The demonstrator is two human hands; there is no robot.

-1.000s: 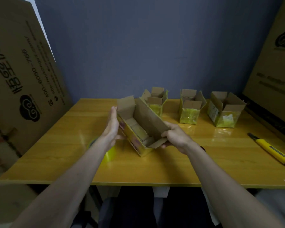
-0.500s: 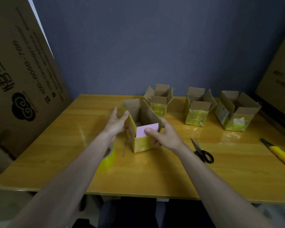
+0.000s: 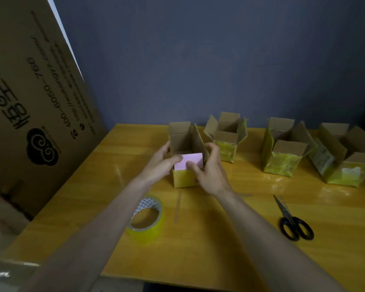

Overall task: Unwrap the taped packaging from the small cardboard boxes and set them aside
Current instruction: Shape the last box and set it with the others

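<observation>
A small cardboard box [image 3: 183,140] stands upright on the table with its flaps open; yellow tape wraps its lower front and a pink flap [image 3: 192,160] shows at its near side. My left hand [image 3: 160,163] grips the box's left side, thumb on the pink flap. My right hand [image 3: 209,169] holds the right side, thumb also on the pink flap. Three more opened small boxes stand in a row to the right: one [image 3: 227,135], a second [image 3: 284,152], a third [image 3: 343,159], each with yellow tape on the lower part.
A roll of yellow tape [image 3: 145,220] lies near my left forearm. Black scissors [image 3: 291,220] lie at the right. Large cardboard cartons [image 3: 30,98] lean at the left of the wooden table [image 3: 219,239]. A blue wall stands behind.
The box went from tilted on its side to upright on the table. Both hands shifted onto its sides and the pink flap. The view moved left, so the yellow cutter is out of frame.
</observation>
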